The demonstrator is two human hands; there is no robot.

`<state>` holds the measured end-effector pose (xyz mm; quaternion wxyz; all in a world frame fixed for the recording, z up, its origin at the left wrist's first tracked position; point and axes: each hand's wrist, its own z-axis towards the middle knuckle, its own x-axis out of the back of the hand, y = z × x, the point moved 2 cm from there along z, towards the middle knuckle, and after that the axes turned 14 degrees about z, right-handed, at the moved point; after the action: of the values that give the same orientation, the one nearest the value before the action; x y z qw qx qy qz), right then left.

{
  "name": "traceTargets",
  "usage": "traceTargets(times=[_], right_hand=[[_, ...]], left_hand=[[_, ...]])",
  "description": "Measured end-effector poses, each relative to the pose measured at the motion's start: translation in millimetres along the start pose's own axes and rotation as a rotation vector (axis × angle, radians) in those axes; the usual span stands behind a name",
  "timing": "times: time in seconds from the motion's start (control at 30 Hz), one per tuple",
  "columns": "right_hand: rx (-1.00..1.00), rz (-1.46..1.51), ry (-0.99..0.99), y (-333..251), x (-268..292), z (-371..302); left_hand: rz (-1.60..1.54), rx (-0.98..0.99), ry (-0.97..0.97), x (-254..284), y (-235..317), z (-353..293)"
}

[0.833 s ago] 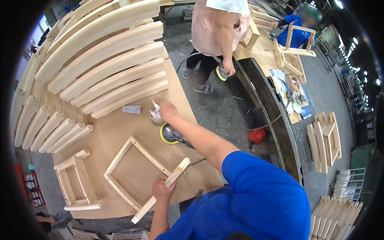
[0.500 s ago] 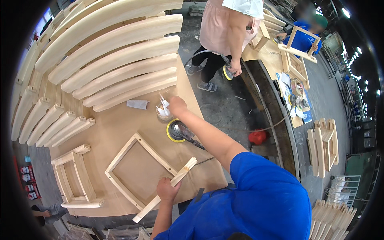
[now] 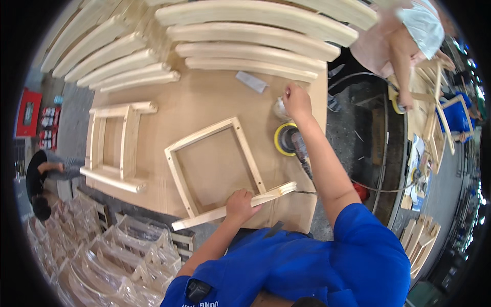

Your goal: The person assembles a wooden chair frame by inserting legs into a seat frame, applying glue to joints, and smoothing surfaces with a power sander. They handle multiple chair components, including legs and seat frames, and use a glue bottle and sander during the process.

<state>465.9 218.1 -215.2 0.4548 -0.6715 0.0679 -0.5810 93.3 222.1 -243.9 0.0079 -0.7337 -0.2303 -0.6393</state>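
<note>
A square wooden frame (image 3: 245, 153) lies on the brown-covered table in front of me, one longer rail along its near side. My left hand (image 3: 241, 205) is closed around that near rail. My right arm reaches out to the far right part of the table. There my right hand (image 3: 296, 101) is closed, fingertips pinched, over a small tub (image 3: 280, 109) with whitish contents, mostly hidden by the hand. What the fingers hold, if anything, I cannot make out. Just nearer than the tub rests a disc sander (image 3: 286, 139) with a yellow-rimmed pad and a hose.
Another wooden frame (image 3: 123, 140) stands at the table's left. Curved wooden slats (image 3: 250, 48) are stacked along the far side, near a folded grey-white paper (image 3: 251, 82). A co-worker (image 3: 404, 46) with a sander stands at the far right. Plastic-wrapped frames (image 3: 123, 250) lie at lower left.
My view has swung, so the table appears shifted. My right hand has drawn closed at the tub. My left hand still grips the frame's near rail, which now sits closer along the frame's side.
</note>
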Motion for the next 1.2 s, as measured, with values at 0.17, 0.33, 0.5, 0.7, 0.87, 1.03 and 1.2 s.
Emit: traceTargets(times=[0.17, 0.33, 0.5, 0.7, 0.87, 1.03, 1.2], right_hand=[[0.240, -0.059, -0.168, -30, -98, 47], [-0.015, -0.281, -0.229, -14, -135, 64], [-0.028, -0.004, -0.361, -36, -110, 38], [0.107, 0.287, -0.373, -28, 7, -112], [0.365, 0.149, -0.294, -19, 73, -254], [0.039, 0.068, -0.419, -5, 36, -326], [0.023, 0.229, -0.458, 13, 17, -330]], left_hand=[[-0.010, 0.001, 0.058, 5, 1, 1], [-0.030, -0.010, 0.113, 7, 1, 1], [0.030, 0.044, -0.058, -1, -1, -2], [0.004, 0.083, -0.014, -9, -1, -1], [0.053, 0.090, -0.034, 1, 2, 1], [0.072, 0.128, -0.032, 8, 9, 2], [0.044, 0.116, -0.047, 4, 7, 1]])
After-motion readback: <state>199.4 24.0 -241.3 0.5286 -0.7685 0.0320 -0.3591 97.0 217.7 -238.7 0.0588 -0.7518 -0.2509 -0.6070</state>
